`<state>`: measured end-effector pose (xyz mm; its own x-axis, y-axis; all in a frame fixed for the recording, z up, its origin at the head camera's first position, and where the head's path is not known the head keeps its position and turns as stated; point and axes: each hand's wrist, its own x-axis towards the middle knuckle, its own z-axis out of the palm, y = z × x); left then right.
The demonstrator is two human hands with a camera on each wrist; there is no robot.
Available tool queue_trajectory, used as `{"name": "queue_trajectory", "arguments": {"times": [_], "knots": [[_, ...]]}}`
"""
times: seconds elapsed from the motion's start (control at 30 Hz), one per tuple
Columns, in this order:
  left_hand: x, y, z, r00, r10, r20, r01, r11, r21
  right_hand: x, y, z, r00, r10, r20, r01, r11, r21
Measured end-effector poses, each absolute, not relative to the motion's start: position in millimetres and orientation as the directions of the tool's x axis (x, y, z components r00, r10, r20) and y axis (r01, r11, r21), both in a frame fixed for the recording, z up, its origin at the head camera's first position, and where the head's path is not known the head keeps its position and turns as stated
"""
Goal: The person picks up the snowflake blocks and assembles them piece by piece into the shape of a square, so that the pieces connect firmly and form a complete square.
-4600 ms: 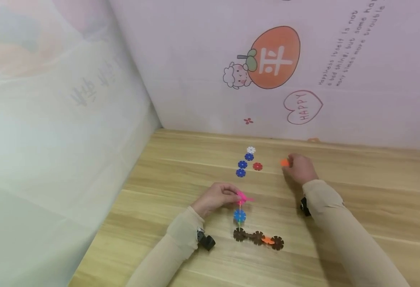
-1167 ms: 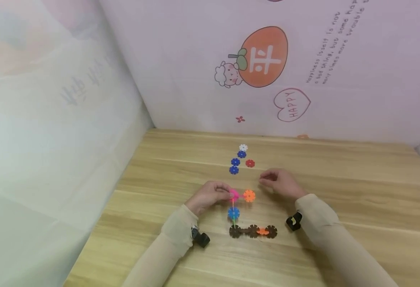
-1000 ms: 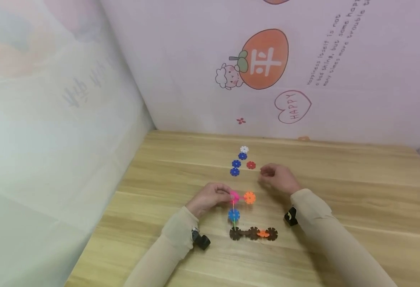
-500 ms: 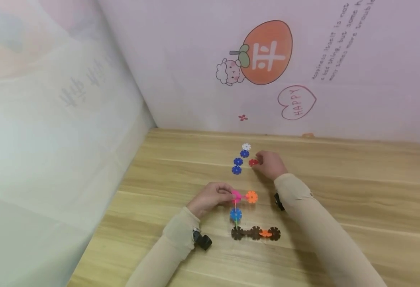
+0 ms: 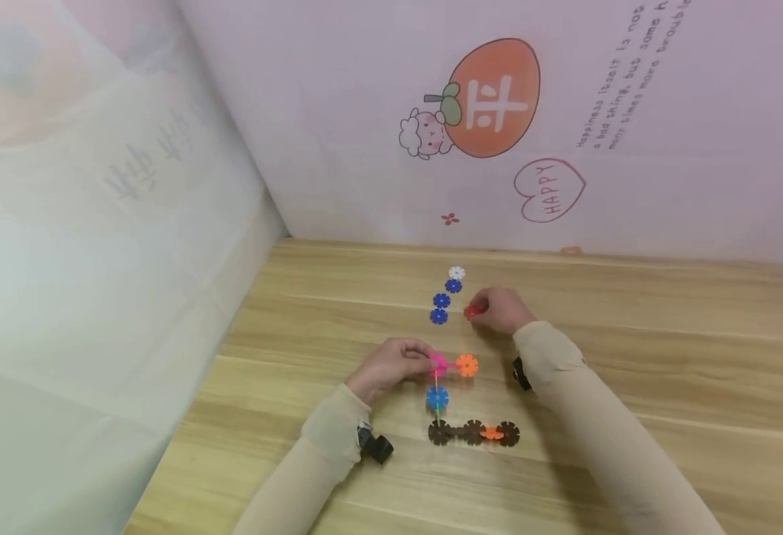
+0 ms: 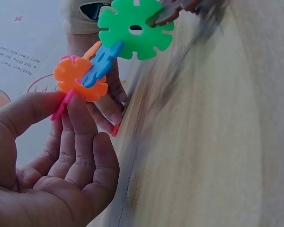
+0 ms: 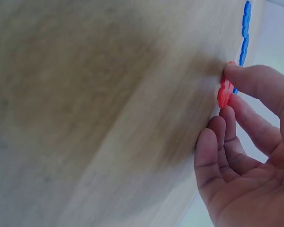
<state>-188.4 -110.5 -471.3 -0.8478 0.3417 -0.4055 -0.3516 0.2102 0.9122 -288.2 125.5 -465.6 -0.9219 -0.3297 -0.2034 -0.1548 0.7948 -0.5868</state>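
Note:
My left hand [image 5: 394, 365] pinches a pink snowflake disc [image 5: 437, 362] at the top of a linked chain. An orange disc [image 5: 467, 365] joins on through another pink piece at its right. Below come a thin orange disc seen edge-on, a blue disc [image 5: 437, 397] and a green disc [image 6: 136, 29]. At the bottom a row of brown discs [image 5: 439, 432] runs rightward with an orange disc [image 5: 492, 432] linked between two of them. My right hand [image 5: 504, 310] pinches a red snowflake disc [image 7: 225, 90] between thumb and index finger, close to the tabletop.
Several loose blue discs [image 5: 439, 316] and one white disc [image 5: 456, 273] lie in a line left of my right hand. The wooden table [image 5: 665, 349] meets a printed cloth wall [image 5: 365, 148] at the back and a pale cloth [image 5: 131, 297] on the left.
The orange disc went from my right hand onto the pink end of the chain. My right hand then moved to the red disc and took it, drawing it slightly nearer. My left hand kept its pinch.

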Motion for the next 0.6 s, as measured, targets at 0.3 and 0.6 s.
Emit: {"name": "queue_trajectory", "arguments": {"times": [0.3, 0.6], "knots": [[-189, -108, -475, -0.846, 0.351, -0.401, -0.352, 0.197, 0.915, -260, 147, -470, -0.923, -0.361, -0.133, -0.182, 0.714, -0.676], [-193, -107, -476, -0.843, 0.381, -0.379, -0.336, 0.178, 0.925, -221, 165, -476, -0.921, -0.375, -0.106, -0.200, 0.686, -0.699]]}}
